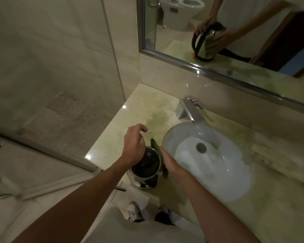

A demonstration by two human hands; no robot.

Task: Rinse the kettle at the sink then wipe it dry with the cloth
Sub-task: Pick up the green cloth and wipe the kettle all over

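A shiny steel kettle [145, 174] with a black lid and handle stands on the marble counter [112, 135], just left of the sink. My left hand [133, 146] rests on top of the kettle at its handle, fingers curled loosely. My right hand [170, 162] presses a green cloth [156, 149] flat against the kettle's right side. The mirror [235, 32] repeats this: one hand on the black handle, the other flat on the cloth against the kettle's body.
A white round sink [218, 172] with a metal drain lies to the right of the kettle. A chrome tap [186, 109] stands behind it, with no water running. A glass shower screen [51, 85] borders the counter's left end. My shoes show below.
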